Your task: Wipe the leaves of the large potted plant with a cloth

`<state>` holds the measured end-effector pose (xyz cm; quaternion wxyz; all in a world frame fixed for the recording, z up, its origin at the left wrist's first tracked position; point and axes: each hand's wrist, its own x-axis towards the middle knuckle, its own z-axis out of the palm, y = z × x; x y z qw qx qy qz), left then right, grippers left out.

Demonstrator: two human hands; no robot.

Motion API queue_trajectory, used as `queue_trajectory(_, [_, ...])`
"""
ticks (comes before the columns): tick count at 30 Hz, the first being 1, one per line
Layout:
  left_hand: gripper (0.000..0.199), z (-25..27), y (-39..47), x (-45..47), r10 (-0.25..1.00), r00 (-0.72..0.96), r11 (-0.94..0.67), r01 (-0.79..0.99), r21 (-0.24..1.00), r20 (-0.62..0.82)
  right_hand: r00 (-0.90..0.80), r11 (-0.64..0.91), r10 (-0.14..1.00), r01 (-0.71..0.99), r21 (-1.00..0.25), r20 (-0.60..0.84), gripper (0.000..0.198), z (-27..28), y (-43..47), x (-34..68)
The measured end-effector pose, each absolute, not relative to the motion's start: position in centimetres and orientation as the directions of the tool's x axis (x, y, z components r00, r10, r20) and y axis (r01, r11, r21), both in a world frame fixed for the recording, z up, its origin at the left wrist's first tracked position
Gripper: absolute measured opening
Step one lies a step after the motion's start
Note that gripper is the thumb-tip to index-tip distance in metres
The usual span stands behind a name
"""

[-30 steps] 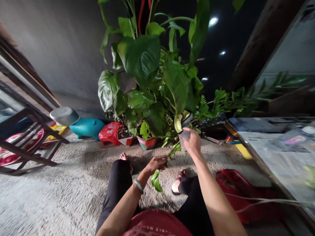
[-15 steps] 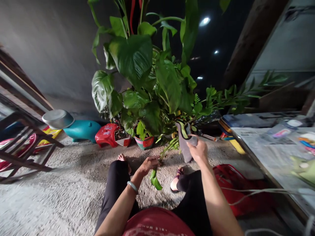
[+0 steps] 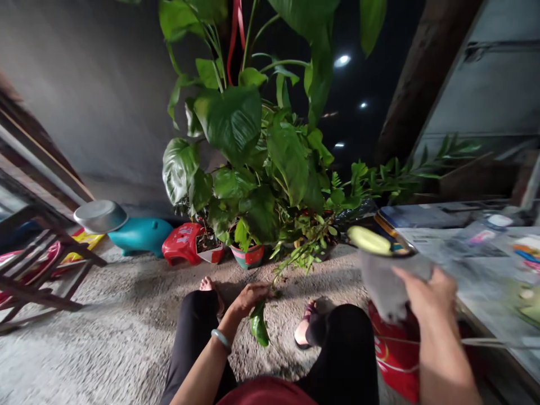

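Observation:
My left hand [image 3: 253, 298] is closed around a leafy plant stem [image 3: 291, 261] low over the concrete floor. A green leaf [image 3: 259, 324] hangs beneath the fingers, and the stem runs up toward the potted plants. Out to the right, my right hand [image 3: 434, 295] grips a grey cloth [image 3: 382, 281] with a yellow-green part [image 3: 370, 240] at its top. Motion blurs this cloth, and its exact kind is unclear. It hangs above a red bag-like thing [image 3: 396, 360], apart from the plants.
A large-leaved plant [image 3: 230, 121] rises ahead from behind a red-and-green pot [image 3: 247, 257]. Left of it stand a red stool [image 3: 182, 243], a teal animal-shaped seat [image 3: 141, 233], a metal basin [image 3: 100, 216] and a wooden chair [image 3: 42, 264]. A newspaper-covered table [image 3: 439, 239] borders the right side.
My right hand has swung right with the grey cloth, away from the plants toward the table and red bag-like thing. My left hand keeps the stem, nearly in place. The view has tilted slightly.

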<state>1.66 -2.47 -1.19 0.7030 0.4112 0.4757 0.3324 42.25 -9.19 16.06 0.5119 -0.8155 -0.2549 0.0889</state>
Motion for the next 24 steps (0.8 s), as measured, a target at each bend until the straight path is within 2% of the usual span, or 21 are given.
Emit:
queue_trajectory(1, [0.028,-1.0,-2.6,2.0,0.852,0.341,0.441,-0.058,0.896,-0.398,0.863,-0.303,0.450,0.390,-0.870,0.230,0.033,17.9,-7.2,43.2])
queue_trajectory(3, [0.025,-0.6,-2.8,2.6,0.846,0.374,0.422,-0.034,0.906,-0.380,0.736,-0.170,0.513,0.592,-0.788,0.442,0.037,20.8,-2.8,43.2])
queue_trajectory(4, [0.024,-0.5,-2.9,2.8,0.846,0.384,0.413,-0.032,0.910,-0.371,0.664,-0.143,0.568,0.662,-0.736,0.486,0.038,21.4,-0.7,42.3])
queue_trajectory(5, [0.024,-0.5,-2.9,2.8,0.848,0.384,0.411,-0.037,0.911,-0.367,0.578,-0.148,0.662,0.725,-0.673,0.477,0.039,21.5,1.2,41.0])
queue_trajectory(7, [0.026,-0.9,-2.8,2.8,0.852,0.357,0.431,-0.065,0.900,-0.382,0.410,-0.135,0.834,0.800,-0.584,0.369,0.035,19.8,3.6,37.4])
queue_trajectory(10, [0.030,-2.0,-2.5,2.5,0.853,0.314,0.468,-0.103,0.878,-0.418,0.183,-0.015,0.951,0.830,-0.558,0.248,0.030,14.3,3.5,31.8])
queue_trajectory(14, [0.031,-3.0,-2.5,2.2,0.844,0.304,0.487,-0.090,0.869,-0.442,0.013,0.075,0.988,0.833,-0.548,0.155,0.040,8.0,-0.7,26.4])
queue_trajectory(18, [0.023,-3.1,-2.9,2.3,0.860,0.284,0.450,-0.036,0.892,-0.423,-0.143,0.182,0.983,0.802,-0.569,0.112,0.040,6.0,-5.0,23.2])
queue_trajectory(21, [0.020,-2.9,-3.1,2.4,0.889,0.228,0.414,-0.024,0.910,-0.398,-0.242,0.231,0.967,0.712,-0.663,0.077,0.036,5.4,-7.6,21.6])
queue_trajectory(24, [0.022,-1.8,-2.8,2.1,0.935,0.147,0.338,-0.088,0.937,-0.323,-0.168,0.109,0.986,0.566,-0.817,0.015,0.026,5.0,-9.9,21.5])
